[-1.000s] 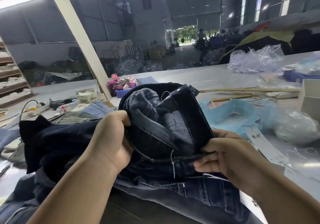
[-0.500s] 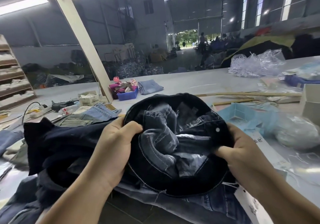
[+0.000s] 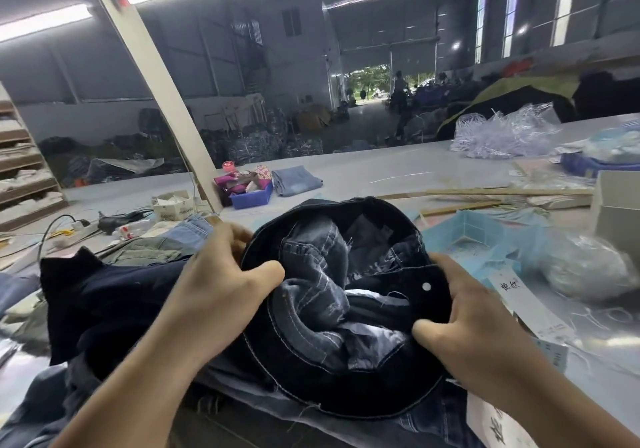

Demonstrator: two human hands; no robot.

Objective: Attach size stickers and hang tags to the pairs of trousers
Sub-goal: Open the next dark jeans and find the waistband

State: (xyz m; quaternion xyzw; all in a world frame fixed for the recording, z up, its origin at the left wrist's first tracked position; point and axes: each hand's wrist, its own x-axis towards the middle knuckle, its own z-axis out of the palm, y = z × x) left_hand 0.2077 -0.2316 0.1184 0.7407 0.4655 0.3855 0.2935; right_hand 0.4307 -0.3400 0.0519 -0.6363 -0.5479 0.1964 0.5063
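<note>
Paper tag [image 3: 497,423] cut off below

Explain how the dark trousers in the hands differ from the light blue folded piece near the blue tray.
The dark trousers are nearly black; the light blue folded piece is pale, washed denim. The dark trousers are held open at the waistband by the left hand and right hand; the folded piece lies flat and untouched on the table, beside the blue tray. Both look like denim.

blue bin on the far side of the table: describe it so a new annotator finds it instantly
Start at the slanted pale wooden beam that comes down onto the grey table. At its foot, just right, sits the small blue bin, stuffed with pink and floral items. A folded light-blue denim piece lies to its right; only the bin is rigid, bright-blue plastic.
</note>
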